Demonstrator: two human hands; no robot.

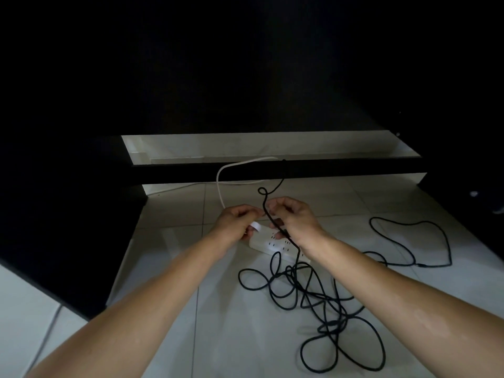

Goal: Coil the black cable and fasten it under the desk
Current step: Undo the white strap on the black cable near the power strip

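We note both hands raised side by side above power strip (275, 245): left hand (237, 219) left of cable (321, 293), right hand (294, 216) right of it. Cable passes between hands, rising to crossbar (327, 170) behind. Power strip lies on floor (218, 336), below and between wrists. Loose cable tangle lies on floor in front of strip, under right forearm; one loop extends far right. Second cord (219, 186) runs behind left hand, up over crossbar. Desk panel (68, 214) stands left.
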